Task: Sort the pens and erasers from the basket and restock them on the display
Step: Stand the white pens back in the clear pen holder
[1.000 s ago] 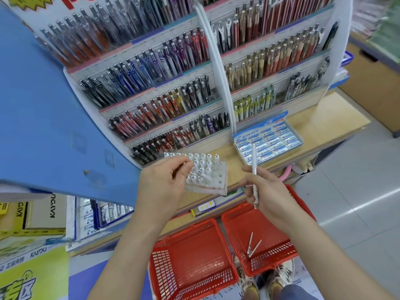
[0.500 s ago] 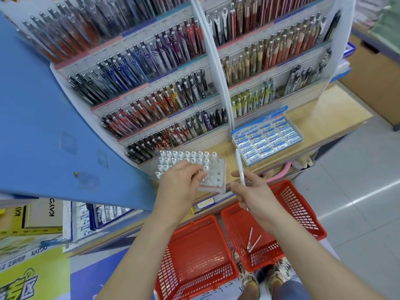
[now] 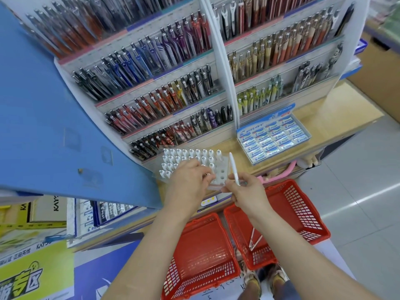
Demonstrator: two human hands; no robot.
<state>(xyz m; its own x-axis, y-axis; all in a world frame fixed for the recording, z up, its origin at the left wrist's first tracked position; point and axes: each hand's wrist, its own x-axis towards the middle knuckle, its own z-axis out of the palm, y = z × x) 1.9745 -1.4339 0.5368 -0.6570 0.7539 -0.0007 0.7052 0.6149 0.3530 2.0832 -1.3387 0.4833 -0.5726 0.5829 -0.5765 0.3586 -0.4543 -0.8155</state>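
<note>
Nearest, on the floor, sit two baskets side by side. The left red plastic mesh basket (image 3: 201,256) shows no stock that I can make out, while the right red plastic mesh basket (image 3: 298,213) has a few loose white pens (image 3: 254,239) lying on its bottom, so I judge the sorting is only partly done.

Above them, the right hand (image 3: 246,191) pinches a slim white pen (image 3: 233,167) low on its barrel between thumb and fingertips. The barrel points up and away, and its far end lies just beside the right edge of the stand. The left hand (image 3: 190,180) has its fingers curled over the near side of a clear perforated plastic pen stand (image 3: 218,176) and grips it. The stand appears to rest at the front of the pale wooden shelf (image 3: 324,111). Rows of standing white capped pens (image 3: 188,156) fill its far and left holes, and several holes on the right are vacant.

The step in hand looks like seating the held pen in a vacant hole. To do it well, the left grip should stay firm so the stand cannot slide. The pen should be brought upright over the chosen hole and lowered straight, keeping clear of its neighbours.

Both forearms reach forward from the bottom of the view and converge, with the hands just beside each other.

Farther along the shelf sits a blue-and-white box of Pilot erasers (image 3: 273,137), already packed. Behind it rises the white tiered pen rack (image 3: 173,94).
</note>
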